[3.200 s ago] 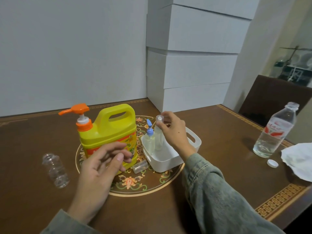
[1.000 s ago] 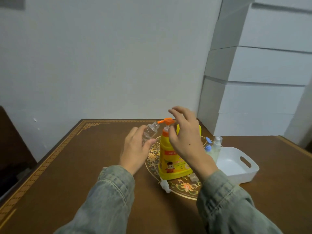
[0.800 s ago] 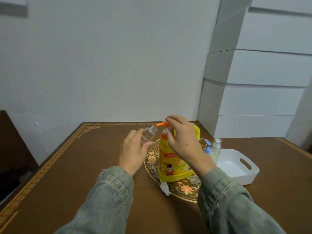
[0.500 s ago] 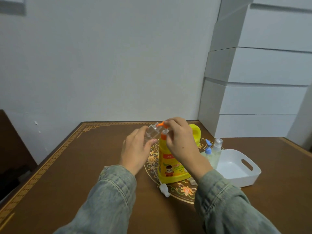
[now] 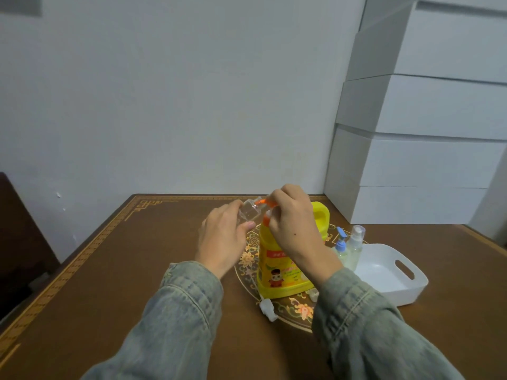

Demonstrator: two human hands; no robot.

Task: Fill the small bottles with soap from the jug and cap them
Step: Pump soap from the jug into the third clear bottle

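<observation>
The yellow soap jug point(image 5: 277, 267) stands on the round ornament at the table's middle. My right hand point(image 5: 295, 226) rests on top of its orange pump head point(image 5: 264, 201), fingers curled over it. My left hand point(image 5: 222, 239) holds a small clear bottle point(image 5: 249, 212) tilted, its mouth touching the pump's spout. Two capped small bottles, one with a blue pump point(image 5: 341, 246) and one with a clear sprayer point(image 5: 356, 242), stand in the left end of a white tray point(image 5: 395, 283). A white pump cap point(image 5: 267, 307) lies in front of the jug.
Stacked white boxes point(image 5: 417, 157) stand at the table's back right corner against the wall. A small clear cap point(image 5: 314, 294) lies by the jug's base, partly hidden by my right sleeve. A dark chair back point(image 5: 16, 242) stands off the table's left side.
My left hand lifted the clear bottle from the table to the spout, and my right hand came from the tray onto the pump head. The view turned left.
</observation>
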